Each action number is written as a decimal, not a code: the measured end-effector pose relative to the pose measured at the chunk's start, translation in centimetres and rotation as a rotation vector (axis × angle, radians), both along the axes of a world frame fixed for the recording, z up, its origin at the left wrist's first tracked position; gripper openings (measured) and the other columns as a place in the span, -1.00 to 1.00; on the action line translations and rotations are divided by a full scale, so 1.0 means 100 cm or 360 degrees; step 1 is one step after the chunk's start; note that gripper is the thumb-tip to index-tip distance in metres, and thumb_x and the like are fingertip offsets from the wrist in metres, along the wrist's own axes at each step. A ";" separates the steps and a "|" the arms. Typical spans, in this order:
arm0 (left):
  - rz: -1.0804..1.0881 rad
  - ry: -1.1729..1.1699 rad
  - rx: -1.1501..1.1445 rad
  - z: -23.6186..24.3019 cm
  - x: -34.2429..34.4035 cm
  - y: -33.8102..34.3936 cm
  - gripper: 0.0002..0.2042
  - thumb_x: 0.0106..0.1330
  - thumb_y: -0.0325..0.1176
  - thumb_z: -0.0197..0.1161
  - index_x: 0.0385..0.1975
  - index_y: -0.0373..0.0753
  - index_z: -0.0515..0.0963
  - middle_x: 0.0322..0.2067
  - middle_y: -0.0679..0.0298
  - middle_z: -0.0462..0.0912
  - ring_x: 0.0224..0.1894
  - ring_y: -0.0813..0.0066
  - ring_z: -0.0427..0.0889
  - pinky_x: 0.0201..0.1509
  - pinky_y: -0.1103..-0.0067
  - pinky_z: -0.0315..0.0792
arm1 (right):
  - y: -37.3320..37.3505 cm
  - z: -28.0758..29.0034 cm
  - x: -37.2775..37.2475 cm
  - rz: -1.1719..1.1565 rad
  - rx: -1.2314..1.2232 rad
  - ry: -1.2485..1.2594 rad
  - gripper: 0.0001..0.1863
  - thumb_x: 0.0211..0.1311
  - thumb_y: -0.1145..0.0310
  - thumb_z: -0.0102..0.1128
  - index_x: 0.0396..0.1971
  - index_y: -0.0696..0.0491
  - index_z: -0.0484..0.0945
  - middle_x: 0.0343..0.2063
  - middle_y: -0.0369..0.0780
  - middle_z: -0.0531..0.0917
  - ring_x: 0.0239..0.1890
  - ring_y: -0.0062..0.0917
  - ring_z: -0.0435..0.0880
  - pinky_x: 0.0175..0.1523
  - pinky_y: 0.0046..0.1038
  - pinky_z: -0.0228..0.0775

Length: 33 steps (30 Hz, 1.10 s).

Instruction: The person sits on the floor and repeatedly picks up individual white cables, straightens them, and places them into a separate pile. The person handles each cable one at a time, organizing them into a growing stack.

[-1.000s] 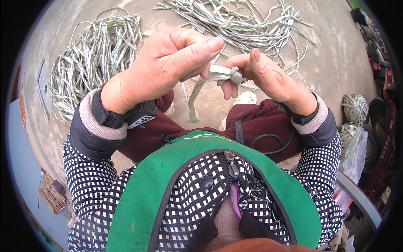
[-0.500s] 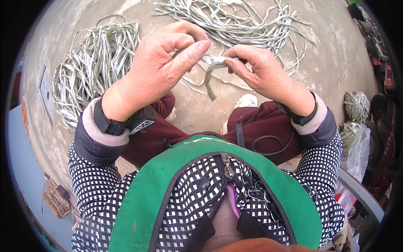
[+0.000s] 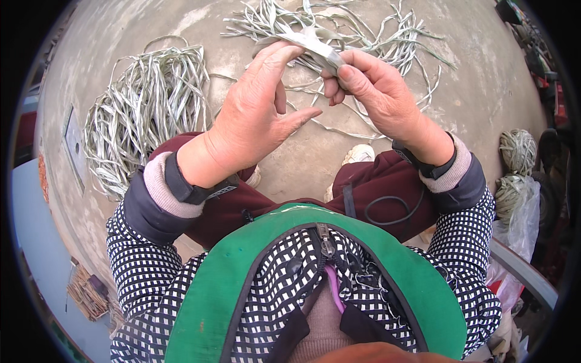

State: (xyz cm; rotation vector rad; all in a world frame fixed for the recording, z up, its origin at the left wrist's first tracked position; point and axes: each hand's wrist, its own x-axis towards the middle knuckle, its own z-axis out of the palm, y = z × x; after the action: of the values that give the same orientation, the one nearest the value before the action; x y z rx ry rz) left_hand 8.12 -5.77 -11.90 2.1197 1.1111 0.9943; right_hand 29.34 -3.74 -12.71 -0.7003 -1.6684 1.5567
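I have a pale, flat strip [image 3: 315, 45] pinched between both hands, held up in front of me above the concrete floor [image 3: 484, 97]. My right hand [image 3: 378, 97] is clamped on it, thumb pressing the strip against the fingers. My left hand [image 3: 257, 118] meets the strip only at the tips of the raised fingers, while the thumb and the lower fingers stand loose and spread; I would call that a light pinch rather than a full grip. The strip's near end is folded or bunched where the two hands meet, though I cannot tell how it is turned there.

As for progress, I judge the work to be somewhere in the middle. Toward the far edge of the floor lies a loose scatter of strips [image 3: 363, 30], spread and tangled, which reads to me as stock not yet handled. Near the left edge sits a thick looped bundle [image 3: 145, 103], gathered much more tidily, which looks like sorted material. By the right edge, two wound balls [image 3: 517, 148] rest beside a clear bag [image 3: 523, 218]. So one strip is in hand, plenty remains loose.
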 end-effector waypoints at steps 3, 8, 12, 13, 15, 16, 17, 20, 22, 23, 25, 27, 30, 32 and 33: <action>0.0044 0.0007 0.0178 0.003 0.000 0.003 -0.39 -0.11 -0.54 0.41 0.03 -0.27 0.33 -0.01 0.09 0.44 -0.55 0.37 0.49 -0.40 0.54 0.46 | -0.001 0.002 0.000 0.0088 0.0031 -0.0122 -0.71 0.42 0.27 -0.12 -0.17 0.19 0.45 -0.40 -0.30 0.53 -0.35 -0.68 0.47 -0.18 -0.63 0.36; -0.0296 0.0029 -0.0160 -0.002 0.002 0.004 -0.46 0.04 -0.53 0.35 0.08 -0.28 0.35 -0.50 0.27 0.52 -0.64 0.64 0.39 -0.57 0.65 0.30 | -0.004 0.000 0.003 0.0096 0.0192 -0.0293 -0.86 0.28 0.40 0.06 -0.32 0.17 0.47 -0.46 -0.20 0.54 -0.42 -0.54 0.54 -0.30 -0.51 0.36; -0.0413 0.0253 -0.0305 -0.002 -0.006 0.004 -0.69 0.12 -0.20 0.34 -0.50 -0.32 0.43 -0.64 0.14 0.45 -0.60 0.28 0.47 -0.51 0.46 0.34 | -0.001 0.000 0.001 0.0074 0.0795 -0.0726 -0.89 0.19 0.47 0.11 -0.33 0.18 0.46 -0.47 -0.09 0.49 -0.44 -0.25 0.49 -0.32 -0.39 0.33; -0.0458 0.0317 -0.0315 -0.001 -0.008 0.004 -0.65 0.14 -0.15 0.32 -0.51 -0.33 0.43 -0.65 0.13 0.44 -0.58 0.22 0.47 -0.48 0.43 0.34 | -0.001 0.002 0.001 0.0104 0.0839 -0.0770 -0.90 0.17 0.49 0.12 -0.33 0.17 0.46 -0.49 -0.08 0.46 -0.44 -0.17 0.45 -0.33 -0.34 0.32; -0.0515 0.0294 -0.0320 0.001 -0.011 0.000 -0.61 0.13 -0.08 0.31 -0.51 -0.33 0.43 -0.65 0.12 0.43 -0.55 0.15 0.47 -0.46 0.40 0.35 | -0.002 0.005 0.001 0.0193 0.0904 -0.0789 -0.90 0.11 0.52 0.12 -0.36 0.17 0.45 -0.53 -0.10 0.43 -0.47 -0.18 0.43 -0.35 -0.31 0.30; -0.0525 0.0238 -0.0351 0.001 -0.011 -0.002 -0.64 0.17 -0.13 0.29 -0.59 -0.32 0.42 -0.67 0.14 0.43 -0.59 0.20 0.46 -0.50 0.44 0.33 | -0.003 0.008 0.001 0.0222 0.0943 -0.0771 -0.90 0.09 0.53 0.13 -0.38 0.17 0.45 -0.56 -0.11 0.41 -0.48 -0.19 0.42 -0.36 -0.29 0.28; -0.0528 0.0148 -0.0461 0.001 -0.011 -0.006 -0.64 0.19 -0.15 0.28 -0.62 -0.32 0.41 -0.69 0.14 0.41 -0.62 0.24 0.42 -0.52 0.45 0.31 | -0.004 0.010 0.001 0.0252 0.0995 -0.0815 -0.90 0.06 0.54 0.13 -0.39 0.17 0.45 -0.56 -0.12 0.40 -0.49 -0.19 0.41 -0.37 -0.29 0.27; -0.0569 -0.0197 -0.0543 0.000 -0.010 -0.016 -0.62 0.27 -0.27 0.19 -0.73 -0.34 0.34 -0.77 0.16 0.26 -0.70 0.44 0.20 -0.60 0.51 0.19 | -0.008 0.015 0.001 0.0316 0.1185 -0.0804 -0.84 -0.08 0.54 0.18 -0.43 0.15 0.45 -0.58 -0.15 0.39 -0.51 -0.26 0.41 -0.40 -0.32 0.23; -0.0596 -0.0331 -0.0702 0.000 -0.010 -0.019 -0.63 0.28 -0.30 0.18 -0.73 -0.35 0.32 -0.77 0.17 0.21 -0.69 0.44 0.14 -0.61 0.51 0.16 | -0.007 0.016 0.000 0.0322 0.1269 -0.0800 -0.84 -0.11 0.53 0.18 -0.44 0.15 0.45 -0.58 -0.17 0.39 -0.52 -0.28 0.40 -0.40 -0.34 0.22; -0.0608 -0.0398 -0.0774 0.000 -0.010 -0.020 -0.64 0.29 -0.32 0.17 -0.72 -0.35 0.32 -0.77 0.17 0.19 -0.69 0.44 0.11 -0.61 0.51 0.14 | -0.006 0.016 0.000 0.0323 0.1311 -0.0802 -0.83 -0.12 0.53 0.19 -0.45 0.14 0.45 -0.59 -0.18 0.39 -0.52 -0.28 0.40 -0.41 -0.35 0.21; -0.0657 -0.0420 -0.0770 0.001 -0.012 -0.019 -0.63 0.31 -0.35 0.12 -0.73 -0.34 0.26 -0.77 0.18 0.16 -0.68 0.39 0.08 -0.62 0.50 0.13 | -0.004 0.016 0.000 0.0303 0.1411 -0.0806 -0.81 -0.19 0.50 0.20 -0.48 0.13 0.45 -0.58 -0.21 0.40 -0.53 -0.34 0.40 -0.43 -0.38 0.19; -0.0702 -0.0390 -0.0700 0.002 -0.013 -0.018 -0.63 0.31 -0.36 0.10 -0.73 -0.34 0.25 -0.77 0.17 0.15 -0.69 0.37 0.08 -0.61 0.49 0.13 | -0.002 0.016 0.001 0.0296 0.1458 -0.0782 -0.81 -0.22 0.49 0.21 -0.50 0.12 0.45 -0.58 -0.22 0.41 -0.54 -0.37 0.39 -0.43 -0.39 0.17; -0.0722 -0.0403 -0.0675 0.005 -0.015 -0.019 -0.63 0.32 -0.36 0.09 -0.73 -0.33 0.24 -0.77 0.17 0.13 -0.69 0.36 0.07 -0.61 0.48 0.13 | 0.000 0.017 0.002 0.0330 0.1495 -0.0831 -0.82 -0.26 0.49 0.20 -0.53 0.11 0.44 -0.59 -0.24 0.41 -0.55 -0.39 0.39 -0.44 -0.40 0.16; -0.0732 -0.0410 -0.0724 0.005 -0.017 -0.022 -0.64 0.32 -0.37 0.09 -0.73 -0.33 0.25 -0.76 0.17 0.14 -0.68 0.34 0.08 -0.60 0.48 0.14 | 0.001 0.017 0.002 0.0307 0.1562 -0.0814 -0.82 -0.28 0.49 0.20 -0.55 0.11 0.44 -0.60 -0.25 0.41 -0.56 -0.41 0.39 -0.44 -0.41 0.15; -0.0733 -0.0410 -0.0735 0.006 -0.019 -0.022 -0.65 0.32 -0.37 0.09 -0.72 -0.34 0.26 -0.76 0.16 0.15 -0.68 0.34 0.09 -0.60 0.48 0.15 | 0.002 0.017 0.002 0.0314 0.1561 -0.0817 -0.82 -0.28 0.49 0.19 -0.56 0.10 0.44 -0.60 -0.25 0.41 -0.57 -0.41 0.38 -0.45 -0.42 0.15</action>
State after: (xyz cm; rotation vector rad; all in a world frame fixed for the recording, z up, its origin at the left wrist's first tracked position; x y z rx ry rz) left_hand 6.24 -8.00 -11.32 1.7015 0.6085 0.6847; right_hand 29.52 -3.56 -11.00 -0.4041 -2.6137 0.4937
